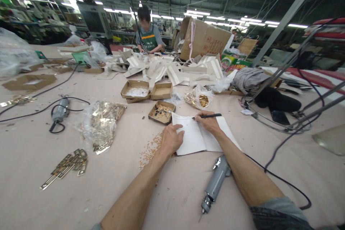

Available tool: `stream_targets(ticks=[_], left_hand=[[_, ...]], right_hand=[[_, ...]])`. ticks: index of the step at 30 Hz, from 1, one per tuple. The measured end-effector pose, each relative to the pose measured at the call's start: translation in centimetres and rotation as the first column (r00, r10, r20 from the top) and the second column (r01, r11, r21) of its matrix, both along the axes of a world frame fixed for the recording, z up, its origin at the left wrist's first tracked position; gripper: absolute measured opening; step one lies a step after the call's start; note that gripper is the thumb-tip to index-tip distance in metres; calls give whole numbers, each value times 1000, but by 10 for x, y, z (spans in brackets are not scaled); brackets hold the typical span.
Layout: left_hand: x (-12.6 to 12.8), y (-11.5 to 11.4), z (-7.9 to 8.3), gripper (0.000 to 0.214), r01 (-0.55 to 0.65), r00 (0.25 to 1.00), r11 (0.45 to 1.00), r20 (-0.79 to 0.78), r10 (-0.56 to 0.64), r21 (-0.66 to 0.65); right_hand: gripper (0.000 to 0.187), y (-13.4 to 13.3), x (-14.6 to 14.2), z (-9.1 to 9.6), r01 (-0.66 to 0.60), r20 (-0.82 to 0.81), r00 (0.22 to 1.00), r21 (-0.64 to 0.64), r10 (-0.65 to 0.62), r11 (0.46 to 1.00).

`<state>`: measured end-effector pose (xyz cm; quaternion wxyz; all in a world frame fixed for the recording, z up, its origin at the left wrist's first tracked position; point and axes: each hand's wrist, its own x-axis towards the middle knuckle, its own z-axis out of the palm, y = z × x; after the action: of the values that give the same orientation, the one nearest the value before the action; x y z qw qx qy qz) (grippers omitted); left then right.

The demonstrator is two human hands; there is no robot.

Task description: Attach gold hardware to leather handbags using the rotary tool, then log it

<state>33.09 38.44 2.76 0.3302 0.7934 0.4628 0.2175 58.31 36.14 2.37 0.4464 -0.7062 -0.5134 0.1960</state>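
An open notebook (192,136) with white pages lies on the table in front of me, a few written marks near the top of its left page. My right hand (208,122) grips a black pen (211,115), its tip at the left page. Resting on the notebook's left edge, my left hand (172,138) has its fingers partly stretched out and holds nothing. Small gold screws (149,151) are scattered beside and under that hand. A grey electric screwdriver (215,183) lies below my right forearm, bit toward me.
A plastic bag of gold metal plates (104,124) and a loose pile of plates (68,163) lie left. A cardboard tray of small parts (161,112) stands behind the notebook. Another screwdriver (60,109) lies far left. A co-worker (149,37) is across the table.
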Motion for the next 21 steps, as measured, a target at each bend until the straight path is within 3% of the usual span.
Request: stream_targets(ticks=[8, 15, 21], left_hand=[[0, -4, 7, 42, 46, 994, 998, -101, -49, -30], [1, -2, 4, 41, 32, 993, 998, -109, -39, -61], [0, -1, 1, 42, 26, 993, 997, -110, -34, -71]], right_hand=[[18, -1, -3, 3, -11, 49, 999, -38, 13, 999], [15, 0, -1, 1, 74, -20, 997, -59, -76, 995], [18, 1, 3, -6, 20, 27, 999, -49, -19, 999]])
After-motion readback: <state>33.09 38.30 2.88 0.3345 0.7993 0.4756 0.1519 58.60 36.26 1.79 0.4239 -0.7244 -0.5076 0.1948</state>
